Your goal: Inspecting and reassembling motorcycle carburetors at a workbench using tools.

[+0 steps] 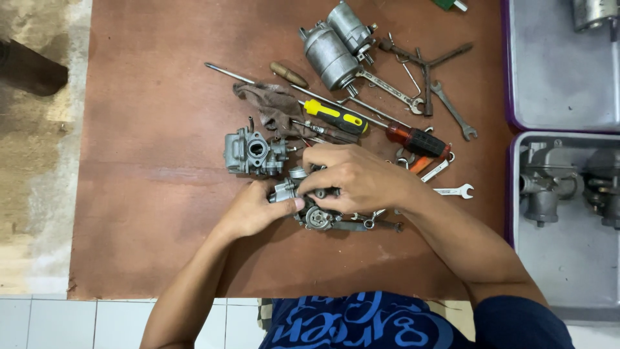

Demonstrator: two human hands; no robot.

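Head view: both hands work a small metal carburetor part at the middle of the brown table. Left hand pinches it from the near-left side, thumb pressed on top. Right hand is curled over it from the right, fingertips closed on the upper end; what they grip underneath is hidden.

To do this well, I'd judge: keep the left pinch firm so the body can't rotate, and let the right fingers do the fine work without forcing.

The part sits between the two hands, touching both. A second carburetor lies just beyond the left hand, a yellow-handled screwdriver beyond the right, and a round metal piece just under the hands.
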